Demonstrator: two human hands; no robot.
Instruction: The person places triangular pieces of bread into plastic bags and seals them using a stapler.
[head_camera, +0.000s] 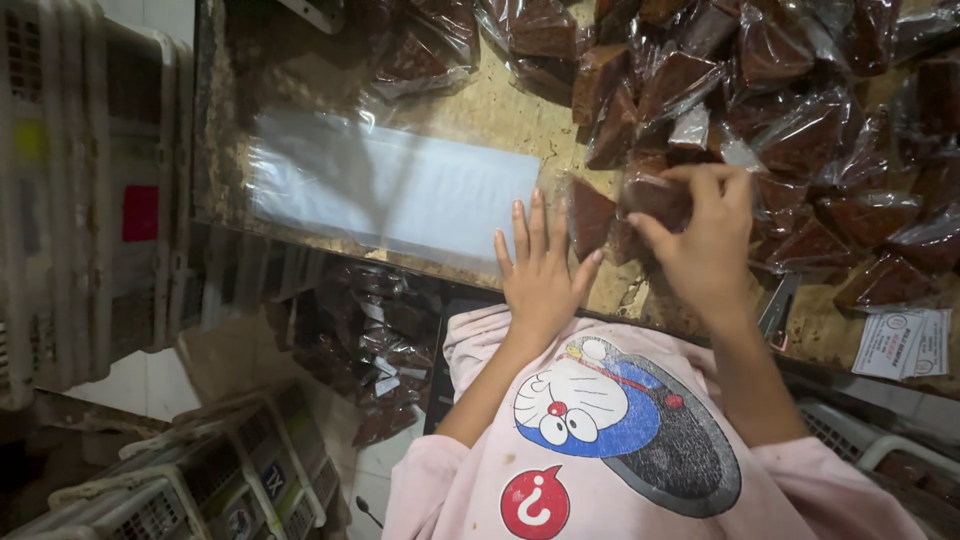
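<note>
Meanwhile right hand (705, 245) grips a clear-wrapped brown block (655, 195); left hand (540, 270) lies flat, empty.

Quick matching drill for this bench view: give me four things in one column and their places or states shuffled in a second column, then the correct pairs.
1. left hand
2. right hand
3. stack of clear bags
4. paper labels

A. at the bench's right edge
B. flat, fingers spread, on the bench
C. lying left of both hands
D. gripping a wrapped brown block

Pairs: 1-B, 2-D, 3-C, 4-A
</note>
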